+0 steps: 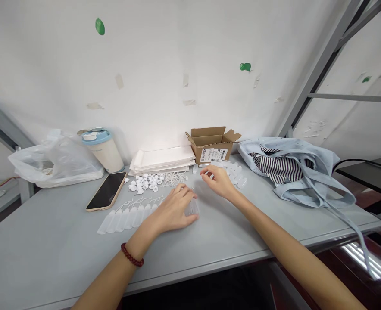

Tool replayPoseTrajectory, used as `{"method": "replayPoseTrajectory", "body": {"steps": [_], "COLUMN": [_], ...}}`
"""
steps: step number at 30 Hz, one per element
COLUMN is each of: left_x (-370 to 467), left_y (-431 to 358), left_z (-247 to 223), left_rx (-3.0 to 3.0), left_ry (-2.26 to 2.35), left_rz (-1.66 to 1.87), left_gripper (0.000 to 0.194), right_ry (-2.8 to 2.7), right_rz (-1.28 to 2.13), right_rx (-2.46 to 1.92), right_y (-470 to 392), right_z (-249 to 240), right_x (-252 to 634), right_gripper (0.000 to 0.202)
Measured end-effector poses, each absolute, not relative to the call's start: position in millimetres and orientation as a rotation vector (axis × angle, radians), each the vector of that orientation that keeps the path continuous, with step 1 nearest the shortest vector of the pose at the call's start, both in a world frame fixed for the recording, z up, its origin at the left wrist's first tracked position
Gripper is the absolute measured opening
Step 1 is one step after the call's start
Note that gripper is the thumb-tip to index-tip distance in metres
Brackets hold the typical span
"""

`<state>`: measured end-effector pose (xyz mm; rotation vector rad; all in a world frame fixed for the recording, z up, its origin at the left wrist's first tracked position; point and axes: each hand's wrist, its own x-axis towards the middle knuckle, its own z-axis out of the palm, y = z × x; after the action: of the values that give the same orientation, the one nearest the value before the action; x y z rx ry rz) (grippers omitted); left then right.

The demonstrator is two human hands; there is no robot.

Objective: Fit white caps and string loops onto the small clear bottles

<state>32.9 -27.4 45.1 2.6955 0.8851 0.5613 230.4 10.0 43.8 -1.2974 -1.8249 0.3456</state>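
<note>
At the far left of my grey bench (57,245) sits a crumpled white plastic bag (56,161), then a cream tumbler (105,150) with a blue lid, leaning by the wall, and a smartphone (106,192) lying screen up. Nearer me, a slanting row of translucent plastic tubes (129,218) with pale strings lies beside my left hand; behind them are small white caps (147,183), a heap of pale strings and a stack of white envelopes (163,158). My left hand (176,209) arches over clear plastic pieces (193,208), thumb spread from the curved fingers; I cannot tell whether they grip. My right hand (218,178) has thumb and forefinger close together, but whether they pinch anything I cannot tell. Behind it stands an open cardboard box (211,144), with loose translucent tubes (237,174) just beside the hand, then a light-blue cloth bag (294,168) with striped fabric.
</note>
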Motion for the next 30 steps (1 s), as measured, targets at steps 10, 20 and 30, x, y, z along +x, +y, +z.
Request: {"method": "replayPoseTrajectory", "body": {"steps": [10, 20, 30], "left_x": [-1.1, -25.3, -4.4], "left_y": [10.1, 34.0, 22.9], "left_z": [41.3, 30.1, 33.9], "left_rx": [2.529, 2.562, 2.638], "left_ry": [1.318, 1.481, 1.326], "left_rz": [0.909, 0.776, 0.464], "left_gripper": [0.024, 0.034, 0.049], "right_ry": [-1.824, -1.999, -2.159], "right_rz": [0.240, -0.020, 0.129], "right_rx": [-1.427, -1.737, -1.941], "right_y": [23.3, 32.3, 25.7], "right_z": [38.6, 38.1, 49.9], "right_x": [248.9, 272.7, 270.7], "right_gripper": [0.017, 0.041, 0.034]}}
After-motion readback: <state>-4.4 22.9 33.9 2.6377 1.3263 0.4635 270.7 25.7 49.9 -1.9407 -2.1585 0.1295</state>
